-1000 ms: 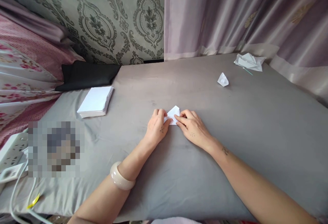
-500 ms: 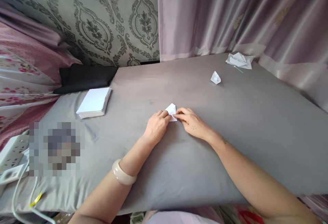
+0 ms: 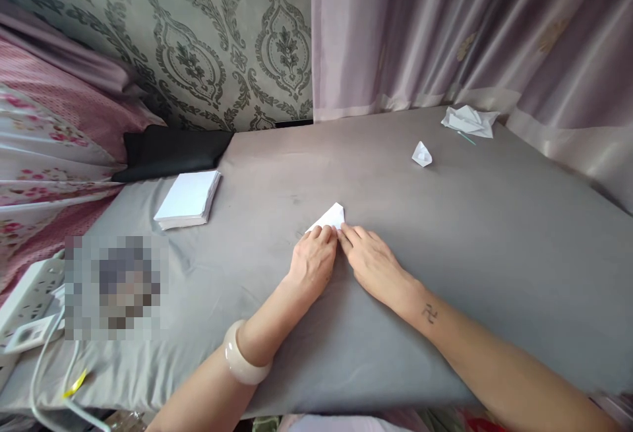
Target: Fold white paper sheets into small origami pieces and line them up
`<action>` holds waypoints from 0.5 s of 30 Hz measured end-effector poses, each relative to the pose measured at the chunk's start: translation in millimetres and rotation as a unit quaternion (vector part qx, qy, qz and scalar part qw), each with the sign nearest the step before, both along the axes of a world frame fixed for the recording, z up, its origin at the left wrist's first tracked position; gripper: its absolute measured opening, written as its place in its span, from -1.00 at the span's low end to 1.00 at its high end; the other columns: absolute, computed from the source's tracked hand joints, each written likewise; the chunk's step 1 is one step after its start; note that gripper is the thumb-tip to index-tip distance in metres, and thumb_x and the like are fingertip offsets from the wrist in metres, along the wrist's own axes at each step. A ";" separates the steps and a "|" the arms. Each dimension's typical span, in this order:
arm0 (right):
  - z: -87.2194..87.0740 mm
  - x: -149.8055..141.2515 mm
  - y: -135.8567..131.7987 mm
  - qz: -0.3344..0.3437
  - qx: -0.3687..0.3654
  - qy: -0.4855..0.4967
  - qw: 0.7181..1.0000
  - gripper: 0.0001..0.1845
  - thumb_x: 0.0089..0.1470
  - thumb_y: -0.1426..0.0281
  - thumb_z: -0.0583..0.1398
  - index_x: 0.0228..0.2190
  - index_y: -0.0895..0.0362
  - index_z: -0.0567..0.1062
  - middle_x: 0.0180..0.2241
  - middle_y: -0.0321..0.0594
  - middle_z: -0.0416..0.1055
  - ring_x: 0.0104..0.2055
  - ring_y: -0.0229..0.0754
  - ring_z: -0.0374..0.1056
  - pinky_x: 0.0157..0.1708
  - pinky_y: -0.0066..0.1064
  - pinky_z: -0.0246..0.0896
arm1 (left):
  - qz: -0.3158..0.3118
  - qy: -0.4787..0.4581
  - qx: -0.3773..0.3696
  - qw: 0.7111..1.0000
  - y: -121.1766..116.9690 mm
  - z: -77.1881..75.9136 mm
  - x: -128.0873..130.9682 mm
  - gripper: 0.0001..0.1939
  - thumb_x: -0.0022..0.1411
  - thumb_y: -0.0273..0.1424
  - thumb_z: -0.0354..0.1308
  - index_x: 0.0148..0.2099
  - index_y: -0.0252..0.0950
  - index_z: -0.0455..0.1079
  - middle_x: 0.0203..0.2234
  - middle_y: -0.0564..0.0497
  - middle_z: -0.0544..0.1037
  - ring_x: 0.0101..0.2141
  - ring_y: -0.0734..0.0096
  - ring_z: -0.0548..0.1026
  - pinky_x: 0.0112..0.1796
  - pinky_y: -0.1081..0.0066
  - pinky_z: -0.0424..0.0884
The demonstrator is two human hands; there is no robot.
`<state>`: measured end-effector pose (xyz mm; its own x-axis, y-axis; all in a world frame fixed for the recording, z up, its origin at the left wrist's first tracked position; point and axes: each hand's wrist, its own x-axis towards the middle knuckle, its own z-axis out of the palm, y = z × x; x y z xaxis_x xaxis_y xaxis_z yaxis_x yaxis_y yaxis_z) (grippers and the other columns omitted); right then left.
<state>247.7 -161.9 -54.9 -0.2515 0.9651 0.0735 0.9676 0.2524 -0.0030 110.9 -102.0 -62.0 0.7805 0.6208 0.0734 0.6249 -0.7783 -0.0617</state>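
Observation:
A small folded sheet of white paper (image 3: 328,216) lies in front of me on the grey cloth, its pointed top showing beyond my fingers. My left hand (image 3: 315,257) is closed, fingers bent and pressing the lower edge of the paper. Against the paper's lower right corner, my right hand (image 3: 368,257) holds its fingertips together, with thumb and index meeting near my left fingers. The part of the paper under the fingers is hidden.
To the left stands a stack of white paper (image 3: 188,198), with a black cloth (image 3: 173,155) behind it. A small folded paper piece (image 3: 422,154) sits at back right, near a pile of folded papers (image 3: 469,121) and a thin stick (image 3: 466,138). A power strip (image 3: 34,293) lies far left.
Both hands have shifted slightly toward me and closer together on the paper. More of the paper's left slanted edge now shows. The whole view has moved a little.

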 end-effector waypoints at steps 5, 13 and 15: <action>-6.8 18.1 4.4 0.038 0.026 0.112 0.993 -0.50 0.07 0.68 -0.04 0.00 0.31 0.43 0.07 0.04 0.35 0.15 0.00 0.22 0.09 -0.16 0.24 | 0.000 -0.033 0.029 0.999 -7.9 -2.7 2.1 -0.67 0.21 -0.52 -0.04 -0.01 -0.47 0.37 -0.21 -0.19 0.46 -0.25 0.19 0.41 -0.13 0.22 0.37; -24.2 31.6 19.8 0.020 0.033 0.166 0.985 -0.48 0.11 0.57 -0.03 0.11 0.32 0.32 0.20 0.02 0.22 0.27 -0.06 0.08 0.24 -0.15 0.05 | 0.008 -0.063 0.038 0.997 -14.6 1.5 6.1 -0.60 0.34 -0.39 -0.16 0.01 -0.53 0.37 -0.10 -0.30 0.45 -0.17 0.13 0.43 -0.05 0.13 0.30; -23.3 29.8 22.6 0.018 0.039 0.136 0.990 -0.47 0.11 0.57 -0.03 0.13 0.31 0.30 0.21 0.01 0.20 0.27 -0.05 0.08 0.25 -0.11 0.01 | 0.011 -0.056 0.028 0.998 -15.5 1.7 6.8 -0.60 0.34 -0.39 -0.17 0.00 -0.52 0.38 -0.08 -0.30 0.45 -0.15 0.12 0.43 -0.02 0.12 0.28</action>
<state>277.5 -139.3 -78.2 -0.2465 0.9446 0.2168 0.9239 0.2966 -0.2417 117.7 -117.5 -60.3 0.7512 0.6308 0.1945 0.6478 -0.7611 -0.0339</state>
